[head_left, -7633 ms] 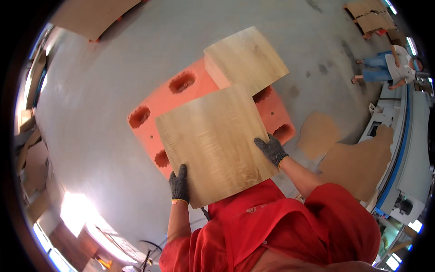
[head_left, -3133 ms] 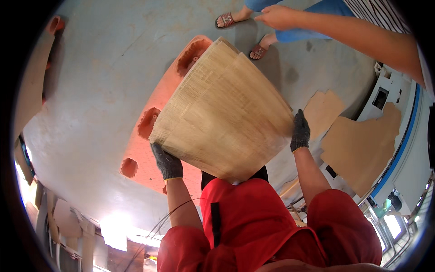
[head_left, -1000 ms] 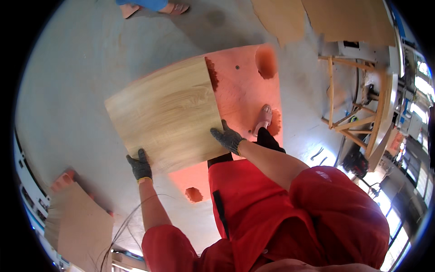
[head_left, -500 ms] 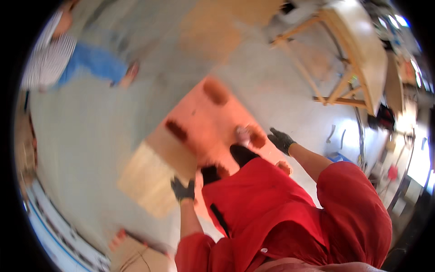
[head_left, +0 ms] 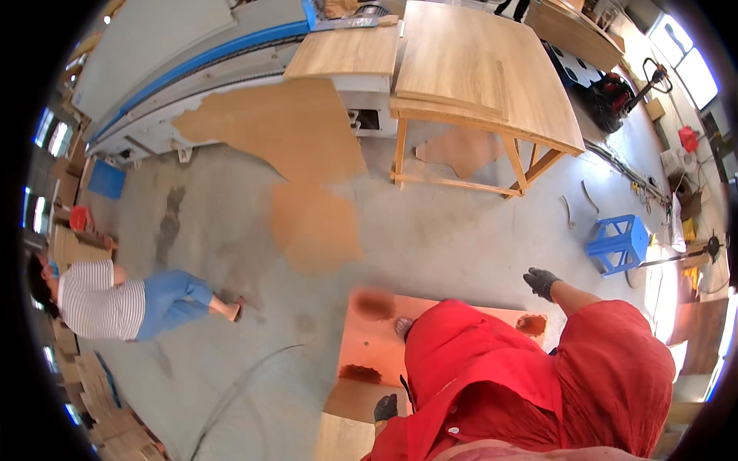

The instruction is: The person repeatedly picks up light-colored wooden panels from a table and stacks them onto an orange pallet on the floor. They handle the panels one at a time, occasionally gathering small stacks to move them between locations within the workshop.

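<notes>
I stand on an orange plastic pallet (head_left: 367, 342) on the grey floor, and my red clothes hide most of it. A light wooden board (head_left: 344, 434) lies at the pallet's near left corner, cut off by the lower rim. My left hand (head_left: 386, 406), in a dark glove, is low beside my body at the board's right edge; whether it grips the board is hidden. My right hand (head_left: 542, 282), also gloved, is raised out to the right over bare floor with nothing in it and its fingers loosely apart.
A wooden table (head_left: 484, 77) with boards on it stands ahead, next to a long machine with a blue stripe (head_left: 192, 69). A blue stool (head_left: 619, 244) is at the right. A person in a striped top (head_left: 115, 296) bends at the left. Brown dust patches (head_left: 311, 223) mark the floor.
The view has swung round to the table and machine. Earlier both hands carried the board; it now lies low at my left, and my right hand has come off it and lifted out to the right.
</notes>
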{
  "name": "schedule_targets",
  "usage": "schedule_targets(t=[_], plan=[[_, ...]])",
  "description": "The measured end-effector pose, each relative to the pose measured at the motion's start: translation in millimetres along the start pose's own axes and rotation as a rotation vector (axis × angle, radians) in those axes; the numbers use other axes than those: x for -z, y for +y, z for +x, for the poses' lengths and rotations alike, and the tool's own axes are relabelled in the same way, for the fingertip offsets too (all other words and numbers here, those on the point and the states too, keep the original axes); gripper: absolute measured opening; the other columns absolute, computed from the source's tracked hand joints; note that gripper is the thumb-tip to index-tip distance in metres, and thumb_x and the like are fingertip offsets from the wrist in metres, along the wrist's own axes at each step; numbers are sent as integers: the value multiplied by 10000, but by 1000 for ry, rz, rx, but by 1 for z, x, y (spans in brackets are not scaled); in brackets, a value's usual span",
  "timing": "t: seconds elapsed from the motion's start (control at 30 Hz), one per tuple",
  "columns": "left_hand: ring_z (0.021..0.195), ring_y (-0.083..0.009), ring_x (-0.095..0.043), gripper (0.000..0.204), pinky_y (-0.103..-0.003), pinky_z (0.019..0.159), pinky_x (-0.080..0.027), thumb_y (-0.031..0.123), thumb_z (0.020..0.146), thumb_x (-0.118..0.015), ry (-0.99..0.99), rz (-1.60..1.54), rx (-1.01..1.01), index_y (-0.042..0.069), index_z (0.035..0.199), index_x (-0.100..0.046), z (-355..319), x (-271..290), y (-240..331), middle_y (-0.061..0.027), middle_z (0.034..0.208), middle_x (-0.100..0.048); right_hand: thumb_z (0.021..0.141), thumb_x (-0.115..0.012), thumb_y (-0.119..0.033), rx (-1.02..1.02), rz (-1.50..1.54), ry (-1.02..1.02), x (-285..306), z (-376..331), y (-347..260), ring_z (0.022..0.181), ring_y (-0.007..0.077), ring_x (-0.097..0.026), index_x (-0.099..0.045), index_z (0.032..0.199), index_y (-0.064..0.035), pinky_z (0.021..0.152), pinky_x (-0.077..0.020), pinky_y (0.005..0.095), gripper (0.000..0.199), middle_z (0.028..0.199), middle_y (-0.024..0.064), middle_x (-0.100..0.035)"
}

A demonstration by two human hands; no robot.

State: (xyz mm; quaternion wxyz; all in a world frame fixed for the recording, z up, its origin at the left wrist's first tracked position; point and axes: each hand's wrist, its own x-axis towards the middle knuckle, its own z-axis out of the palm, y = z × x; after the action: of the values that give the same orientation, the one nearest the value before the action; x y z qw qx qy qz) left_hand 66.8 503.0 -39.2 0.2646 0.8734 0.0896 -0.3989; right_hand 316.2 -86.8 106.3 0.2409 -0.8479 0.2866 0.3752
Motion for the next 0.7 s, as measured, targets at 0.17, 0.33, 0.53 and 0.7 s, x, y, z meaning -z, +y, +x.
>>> schedule_targets(t=[0.17,0.33,0.53,0.7], plan=[[1032,-399,-562,284,-469,865,-458,189,862,-517,110,193,-120,55,1097,-606,68,139,62,-262,1080,-595,897,-464,-453,82,59,84,0,8,-24,1222,372,-476,-338,1395,10,1014,-384,413,691,1294,249,-506],[1097,-382,-543,377,-433,932,-439,264,919,-516,503,115,6,-15,1168,-560,160,258,116,-255,1173,-567,898,-482,-409,225,243,301,57,64,-96,1162,407,-508,-295,1403,12,983,-400,434,684,1225,283,-539],[1180,-298,-514,533,-382,1021,-377,326,907,-577,833,-379,-421,-54,1270,-492,233,354,398,-224,1251,-535,897,-546,-286,547,525,729,199,131,-158,1121,390,-521,-288,1414,-19,948,-420,427,636,1316,258,-462],[1173,-397,-466,546,-444,992,-382,353,876,-599,827,140,-907,-44,1235,-491,304,416,642,-254,1267,-497,881,-588,-259,624,818,885,258,183,-193,1210,368,-466,-296,1417,-17,1013,-374,402,657,1381,238,-409]])
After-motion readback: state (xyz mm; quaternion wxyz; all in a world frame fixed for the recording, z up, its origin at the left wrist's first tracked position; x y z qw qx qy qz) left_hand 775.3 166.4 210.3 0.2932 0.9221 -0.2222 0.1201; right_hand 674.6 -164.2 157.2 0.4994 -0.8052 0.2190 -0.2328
